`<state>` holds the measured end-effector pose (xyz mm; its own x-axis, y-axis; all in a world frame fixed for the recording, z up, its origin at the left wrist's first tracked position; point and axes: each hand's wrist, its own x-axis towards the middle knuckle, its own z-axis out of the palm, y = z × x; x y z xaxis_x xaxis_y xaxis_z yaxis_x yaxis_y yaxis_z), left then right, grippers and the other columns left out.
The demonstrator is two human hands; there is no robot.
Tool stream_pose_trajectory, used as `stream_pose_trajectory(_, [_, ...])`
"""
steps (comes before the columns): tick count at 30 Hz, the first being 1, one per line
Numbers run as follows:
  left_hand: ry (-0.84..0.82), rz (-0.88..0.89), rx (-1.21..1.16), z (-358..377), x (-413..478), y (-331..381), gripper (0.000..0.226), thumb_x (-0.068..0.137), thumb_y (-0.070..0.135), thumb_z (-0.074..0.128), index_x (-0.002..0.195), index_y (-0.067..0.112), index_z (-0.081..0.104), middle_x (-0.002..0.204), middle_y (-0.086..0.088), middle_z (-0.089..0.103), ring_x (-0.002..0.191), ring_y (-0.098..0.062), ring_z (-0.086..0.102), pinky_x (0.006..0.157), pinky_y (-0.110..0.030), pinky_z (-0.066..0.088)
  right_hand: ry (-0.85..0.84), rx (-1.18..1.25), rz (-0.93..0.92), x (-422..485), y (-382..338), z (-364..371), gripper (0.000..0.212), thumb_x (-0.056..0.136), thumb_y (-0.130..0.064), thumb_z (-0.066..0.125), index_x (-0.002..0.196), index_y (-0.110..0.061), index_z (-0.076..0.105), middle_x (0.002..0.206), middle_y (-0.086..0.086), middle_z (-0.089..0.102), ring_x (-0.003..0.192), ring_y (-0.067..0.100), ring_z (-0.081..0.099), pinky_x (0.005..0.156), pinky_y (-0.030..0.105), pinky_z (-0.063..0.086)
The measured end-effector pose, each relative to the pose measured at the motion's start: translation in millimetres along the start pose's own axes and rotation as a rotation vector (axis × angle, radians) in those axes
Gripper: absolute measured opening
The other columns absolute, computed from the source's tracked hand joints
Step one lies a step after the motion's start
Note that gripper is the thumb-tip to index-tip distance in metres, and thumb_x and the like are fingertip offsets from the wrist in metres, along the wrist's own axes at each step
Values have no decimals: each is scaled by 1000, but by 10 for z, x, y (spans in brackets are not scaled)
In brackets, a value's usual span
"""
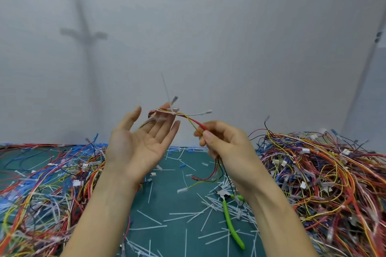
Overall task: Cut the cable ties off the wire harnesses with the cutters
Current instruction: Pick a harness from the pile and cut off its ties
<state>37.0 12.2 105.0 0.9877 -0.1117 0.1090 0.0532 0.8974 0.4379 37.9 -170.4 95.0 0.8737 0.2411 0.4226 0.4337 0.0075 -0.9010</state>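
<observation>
Right hand [225,142] round harness [194,122] — cutters [229,221] apart

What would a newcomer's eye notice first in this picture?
At centre, the right hand pinches a thin red-and-yellow wire harness bearing a white plastic cable tie; the left hand is open. Heaps of tangled multicoloured wires flank green-handled metal cutters on the green mat.

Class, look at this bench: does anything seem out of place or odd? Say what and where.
The cutters lie idle on the mat under the right forearm, amid cut tie scraps, while the right hand pinches a harness whose cable tie is uncut by the open left hand. Neither hand holds the tool.
</observation>
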Motion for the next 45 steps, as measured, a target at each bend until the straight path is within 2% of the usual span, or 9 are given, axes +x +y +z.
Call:
stream_pose_trajectory(4, [124, 86, 180, -13, 58, -60, 34, 97, 23, 53, 76, 7, 74, 70, -2, 73, 64, -11, 72, 60, -29, 61, -235, -26, 102, -33, -24, 5, 27, 95, 0, 56, 83, -20, 70, 81, -3, 71, 72, 5, 58, 63, 16, 42])
stream_pose_trajectory(7, [131, 142, 321, -33, 89, -39, 30, 98, 20, 51, 77, 9, 69, 62, 4, 65, 52, -8, 65, 57, -24, 58, -325, -252, 266, -49, 6, 9, 14, 95, -10, 60, 98, -17, 72, 98, 3, 75, 79, 6, 58, 68, 15, 43])
stream_pose_trajectory(14, [-164, 258, 932, -21, 50, -204, 19, 87, 29, 53, 92, 14, 65, 61, 5, 49, 52, -10, 47, 59, -23, 51, 130, 70, 204, 46, -17, -50, 24, 104, -31, 44, 109, -23, 65, 106, -4, 75, 101, 12, 69, 82, 28, 54])
stream_pose_trajectory(19, [-407, 278, 1369, -54, 15, -330, 15, 98, 15, 52, 95, 20, 66, 66, 8, 55, 65, -8, 52, 67, -22, 51, 141, 329, 272, 51, -22, -114, 46, 101, -46, 41, 108, -9, 69, 99, 7, 77, 88, 15, 71, 77, 34, 52])
stream_pose_trajectory(25, [-475, 210, 1770, -125, 31, -469, 23, 98, 14, 58, 90, 31, 71, 82, 5, 68, 82, -9, 63, 79, -23, 49, 277, 199, 217, 62, 78, -160, 27, 94, -29, 62, 76, -15, 76, 75, -2, 75, 68, 7, 63, 70, 30, 46])
stream_pose_trajectory(32, [-7, 74, 1293, -114, 66, -352, 39, 88, -12, 52, 115, 11, 66, 102, 4, 76, 99, -14, 71, 92, -32, 51, 150, 174, 156, 41, 61, -261, 17, 93, -22, 62, 87, -18, 78, 76, -5, 73, 73, 3, 64, 73, 27, 46])
stream_pose_trajectory(36, [-11, -16, 838, -47, 63, -243, 32, 91, -1, 48, 116, 2, 68, 114, -12, 72, 106, -24, 69, 104, -39, 44, -34, 26, 128, 0, 7, -260, 15, 91, -23, 65, 92, -21, 80, 86, -1, 77, 83, 7, 66, 87, 36, 50])
stream_pose_trajectory(41, [-167, -60, 548, 9, 17, -236, 51, 84, 30, 54, 123, -1, 63, 124, -16, 67, 104, -27, 67, 92, -38, 52, -213, -107, 93, -45, 1, -171, 12, 91, -10, 67, 96, -10, 78, 72, -7, 72, 69, 1, 59, 66, 11, 45])
stream_pose_trajectory(45, [-28, 220, 653, 27, 47, -357, 28, 78, 32, 67, 101, 17, 74, 98, -3, 75, 80, -20, 73, 59, -28, 58, -262, -189, 170, -44, 37, -141, 13, 91, -10, 68, 100, -12, 77, 58, -18, 64, 59, -3, 50, 60, 6, 40])
